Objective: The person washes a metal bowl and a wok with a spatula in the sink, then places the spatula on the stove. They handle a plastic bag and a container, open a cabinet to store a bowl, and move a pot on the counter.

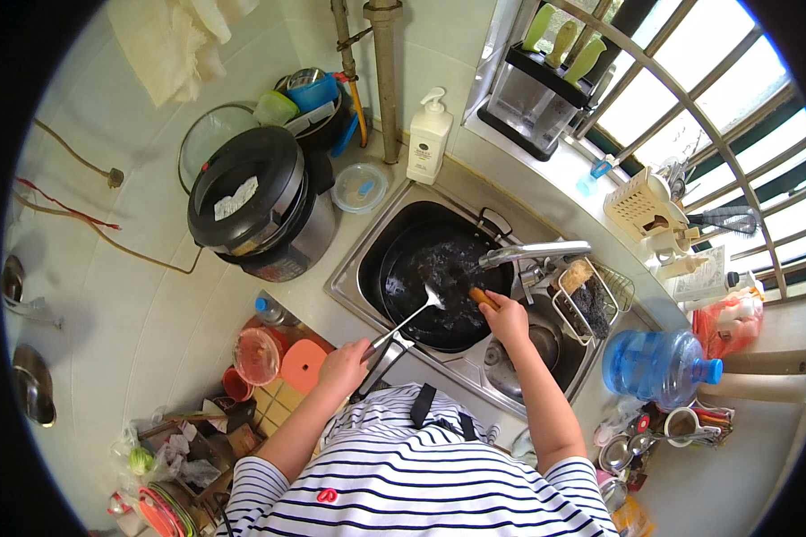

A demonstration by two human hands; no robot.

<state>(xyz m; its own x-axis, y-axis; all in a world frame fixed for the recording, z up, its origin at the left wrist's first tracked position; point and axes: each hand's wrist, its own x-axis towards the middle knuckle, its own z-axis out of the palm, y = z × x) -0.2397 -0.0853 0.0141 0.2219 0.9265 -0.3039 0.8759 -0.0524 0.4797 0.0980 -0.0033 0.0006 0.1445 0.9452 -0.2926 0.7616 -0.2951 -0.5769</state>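
A large black wok [403, 268] lies in the left basin of the steel sink [349, 295], with rippling water in it. My left hand [344, 366] grips the dark handle of a metal spatula [413, 314], whose head is over the wok's inside. Close to my left hand, the wok's long handle [384, 362] points toward me. In my right hand [508, 321] is a wooden-coloured handle [485, 299]; its far end is hard to make out against the dark wok. The chrome faucet [534, 252] reaches over the wok from the right.
Left of the sink stands an electric pressure cooker [255, 201]. A white pump bottle [430, 137] and a round lidded container [360, 188] are behind. To the right are a wire caddy with scrubbers [588, 302] and a big blue water bottle [655, 366]. A knife block [537, 94] stands on the sill.
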